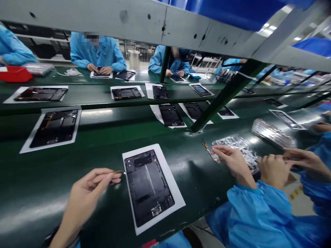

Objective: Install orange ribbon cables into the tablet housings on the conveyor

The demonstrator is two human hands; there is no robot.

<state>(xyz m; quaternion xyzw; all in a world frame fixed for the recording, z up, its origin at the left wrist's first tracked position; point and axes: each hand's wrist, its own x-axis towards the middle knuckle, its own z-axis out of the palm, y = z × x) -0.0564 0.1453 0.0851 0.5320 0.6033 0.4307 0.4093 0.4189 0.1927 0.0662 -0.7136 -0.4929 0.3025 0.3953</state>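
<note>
An open black tablet back [148,186] lies on a white sheet [178,201] on the green belt in front of me. My left hand [86,194] is just left of it. Its thumb and fingers pinch a thin brownish strip [118,171] whose tip nears the tablet's upper left corner. My right hand [231,161], in a blue sleeve, reaches to the right. Its fingers are closed on a small brown flex strip [210,152] at the left edge of a clear plastic parts tray [234,141].
A co-worker's two hands [286,163] work close by on the right, over the same tray. More tablets on white sheets [53,128] lie along the belts. A slanted green post [219,101] and a grey overhead beam [129,17] cross the view. People in blue coats sit opposite.
</note>
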